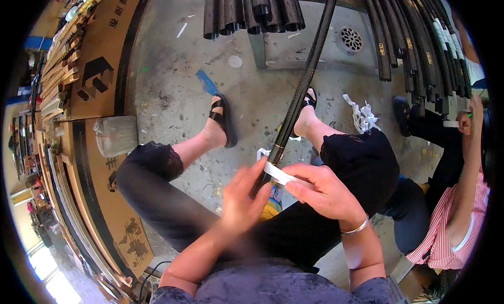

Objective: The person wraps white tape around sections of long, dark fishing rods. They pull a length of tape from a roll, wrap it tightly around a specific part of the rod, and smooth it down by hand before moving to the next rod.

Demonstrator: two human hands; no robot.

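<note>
Here, the left hand (241,198) clasps the dark rod (299,96), which slants away forward-right; the right hand (326,192), just beside, pinches white tape (276,173) lying across it.

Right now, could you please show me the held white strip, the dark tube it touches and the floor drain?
White strip (277,173): head view, its middle.
Dark tube (306,71): head view, its shaft.
Floor drain (351,39): head view, grate centre.
</note>
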